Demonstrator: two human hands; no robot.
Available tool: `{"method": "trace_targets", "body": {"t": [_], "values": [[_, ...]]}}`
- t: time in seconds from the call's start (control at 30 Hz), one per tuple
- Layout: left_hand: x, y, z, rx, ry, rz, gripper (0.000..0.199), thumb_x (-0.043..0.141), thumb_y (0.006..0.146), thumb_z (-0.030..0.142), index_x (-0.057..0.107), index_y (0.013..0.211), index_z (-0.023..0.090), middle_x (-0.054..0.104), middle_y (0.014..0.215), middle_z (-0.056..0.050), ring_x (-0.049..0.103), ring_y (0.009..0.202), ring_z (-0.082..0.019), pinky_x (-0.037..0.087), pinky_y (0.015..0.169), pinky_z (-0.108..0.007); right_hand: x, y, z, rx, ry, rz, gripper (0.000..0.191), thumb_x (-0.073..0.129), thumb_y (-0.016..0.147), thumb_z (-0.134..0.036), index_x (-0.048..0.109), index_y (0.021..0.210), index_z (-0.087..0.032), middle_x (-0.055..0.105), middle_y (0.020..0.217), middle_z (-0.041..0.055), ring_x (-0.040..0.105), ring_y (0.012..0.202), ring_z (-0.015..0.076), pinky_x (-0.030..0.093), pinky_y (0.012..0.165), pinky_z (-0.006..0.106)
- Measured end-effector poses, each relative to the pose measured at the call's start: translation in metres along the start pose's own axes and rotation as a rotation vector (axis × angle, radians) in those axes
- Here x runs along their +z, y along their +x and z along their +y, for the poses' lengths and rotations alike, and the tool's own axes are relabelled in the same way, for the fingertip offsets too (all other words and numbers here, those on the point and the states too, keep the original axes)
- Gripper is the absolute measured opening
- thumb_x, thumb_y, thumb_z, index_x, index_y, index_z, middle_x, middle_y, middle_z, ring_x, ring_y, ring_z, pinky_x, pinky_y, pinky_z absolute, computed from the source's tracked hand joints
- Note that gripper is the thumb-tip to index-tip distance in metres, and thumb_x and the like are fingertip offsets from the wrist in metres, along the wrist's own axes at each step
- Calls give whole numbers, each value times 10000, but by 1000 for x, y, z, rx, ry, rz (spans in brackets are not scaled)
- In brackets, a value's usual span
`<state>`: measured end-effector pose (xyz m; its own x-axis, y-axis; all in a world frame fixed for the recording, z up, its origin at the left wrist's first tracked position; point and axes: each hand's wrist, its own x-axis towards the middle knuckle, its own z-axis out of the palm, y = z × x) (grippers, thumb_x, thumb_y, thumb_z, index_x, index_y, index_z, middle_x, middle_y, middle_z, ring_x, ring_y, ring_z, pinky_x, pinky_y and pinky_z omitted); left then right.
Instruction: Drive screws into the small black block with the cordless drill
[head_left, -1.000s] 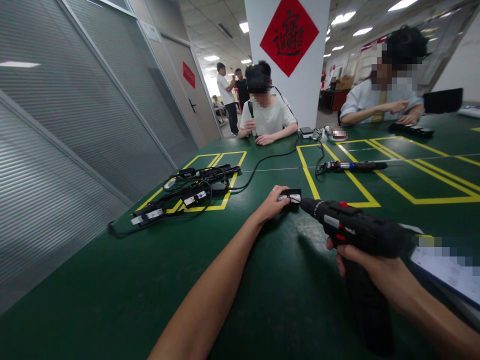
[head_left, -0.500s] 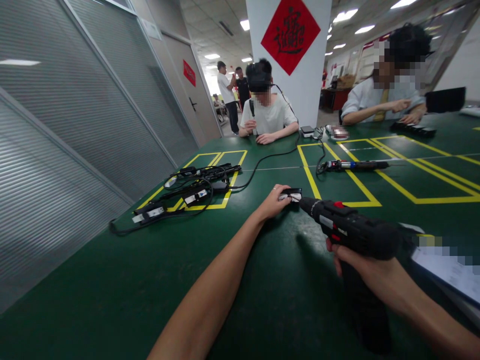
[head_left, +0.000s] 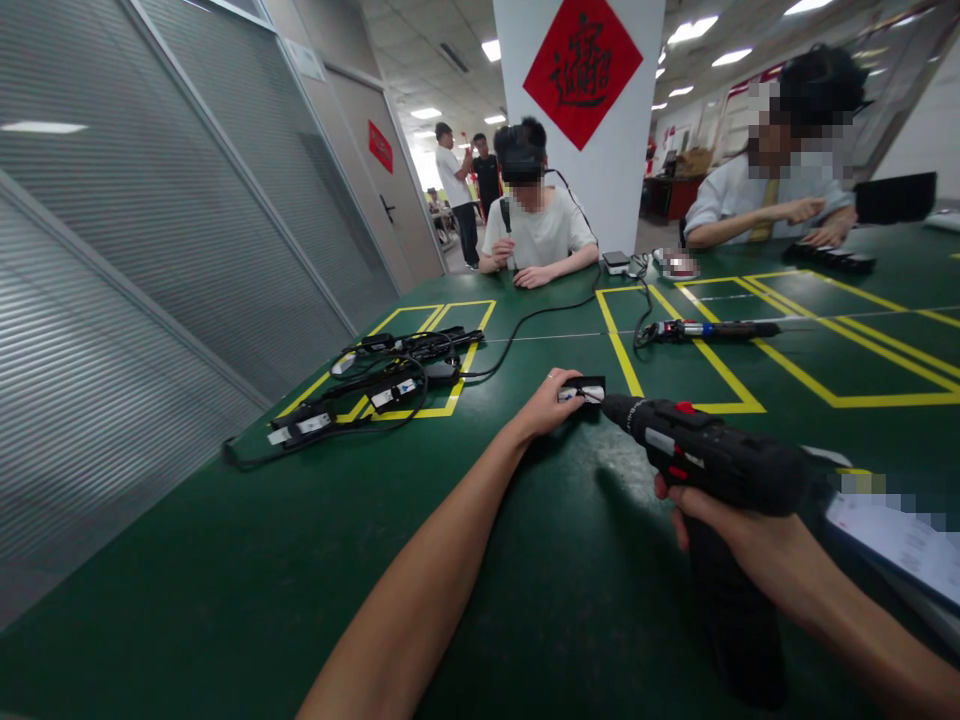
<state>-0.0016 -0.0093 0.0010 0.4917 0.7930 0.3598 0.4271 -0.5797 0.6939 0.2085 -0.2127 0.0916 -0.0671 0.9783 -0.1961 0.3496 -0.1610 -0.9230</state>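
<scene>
The green bench [head_left: 247,600] carried yellow taped outlines [head_left: 617,345]. A cluster of black devices and cords [head_left: 439,343] lay across the outlines at its left side, well apart from the work.

The power drill [head_left: 720,450] was presented to the workpiece, its nose just beside the piece's right end. In this inspector's judgement the work was at the driving or drilling stage: positioning appeared done, while completion of that stage could not be confirmed. Contact at the tip was too fine to verify, as was any rotation.

The right hand [head_left: 724,515] was closed around the drill's grip. The left hand [head_left: 549,405] was narrowed on the workpiece, holding it down at its left end.

The workpiece, a small black-and-white part [head_left: 595,392], lay on the bench beneath the left hand's fingertips, its right portion exposed between those fingers and the drill.
</scene>
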Motion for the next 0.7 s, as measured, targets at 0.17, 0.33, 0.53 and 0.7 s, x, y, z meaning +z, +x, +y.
{"method": "trace_targets", "body": {"t": [0.17,0.33,0.53,0.7], "values": [[1,0,-1,16,-12,7,415,582,796,259,531,1193,148,508,1146,-96,498,1096,-212,387,1025,-385,0,1,2,-20,4,14,207,515,847,-341,667,793,-212,636,616,4,602,696,213,403,758,365],[0,1,2,5,-2,6,412,587,790,239,531,1185,132,512,1125,-97,503,1079,-208,396,1011,-383,-1,3,12,-30,1,15,244,521,856,-397,675,779,-224,651,657,18,609,707,223,412,748,374],[-1,0,4,1,-1,-1,417,588,797,248,525,1196,145,509,1133,-94,507,1076,-204,399,1008,-381,-1,3,13,-13,5,16,248,529,855,-402,657,757,-215,646,644,21,605,705,221,409,742,377],[-1,0,4,5,0,0,414,595,794,252,532,1186,132,516,1112,-97,510,1065,-205,402,1001,-376,0,3,11,-21,43,-4,197,523,859,-379,630,838,-214,636,614,-7,587,633,187,410,701,349]]}}
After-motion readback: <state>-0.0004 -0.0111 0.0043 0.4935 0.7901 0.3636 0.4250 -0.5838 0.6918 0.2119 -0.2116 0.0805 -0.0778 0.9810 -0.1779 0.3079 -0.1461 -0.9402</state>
